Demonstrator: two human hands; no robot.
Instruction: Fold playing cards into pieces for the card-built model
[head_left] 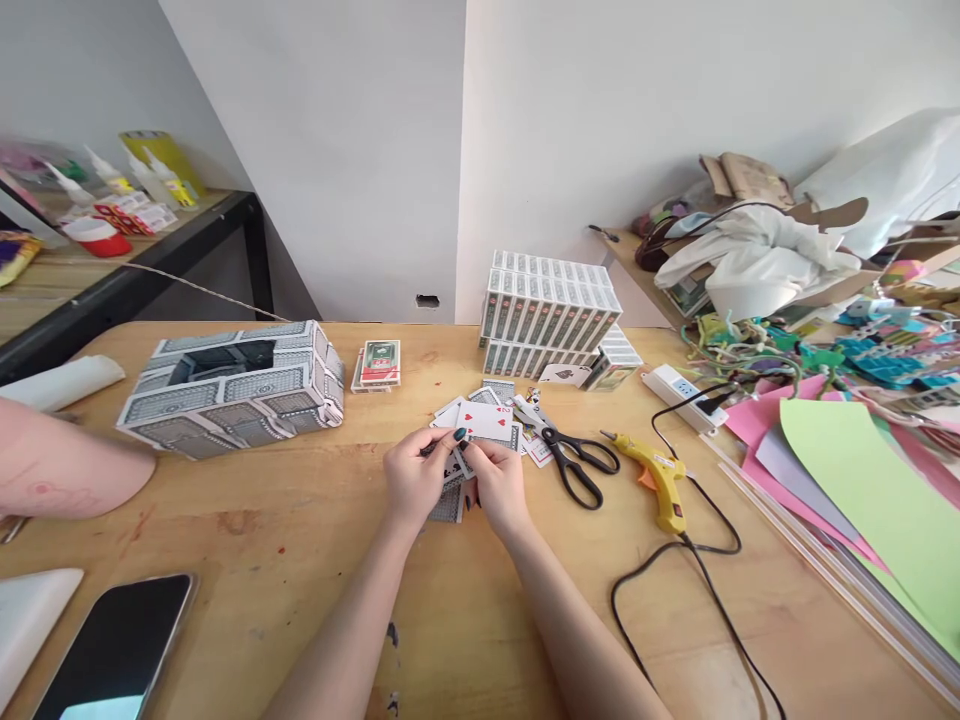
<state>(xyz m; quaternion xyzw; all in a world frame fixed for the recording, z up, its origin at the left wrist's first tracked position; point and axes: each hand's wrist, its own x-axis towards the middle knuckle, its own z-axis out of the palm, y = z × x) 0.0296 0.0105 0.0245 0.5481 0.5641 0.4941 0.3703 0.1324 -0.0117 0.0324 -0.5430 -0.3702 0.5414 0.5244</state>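
Near the middle of the wooden table, my left hand (pixel 415 478) and my right hand (pixel 495 485) meet with thumbs and fingertips pinched on a playing card (pixel 456 466). Beneath and behind them lies a loose pile of cards, with a two of hearts (pixel 486 419) face up on top. Some card backs show below my hands. Black-handled scissors (pixel 581 460) rest just right of the pile, their blades over a few cards. Farther right is a yellow glue gun (pixel 654 480) with its cord.
A box covered in cards (pixel 236 390) stands at the left, beside two card decks (pixel 377 364). Stacked card boxes (pixel 551 310) stand at the back. A phone (pixel 116 650) lies front left; a power strip (pixel 682 395) and coloured paper (pixel 862 480) lie right.
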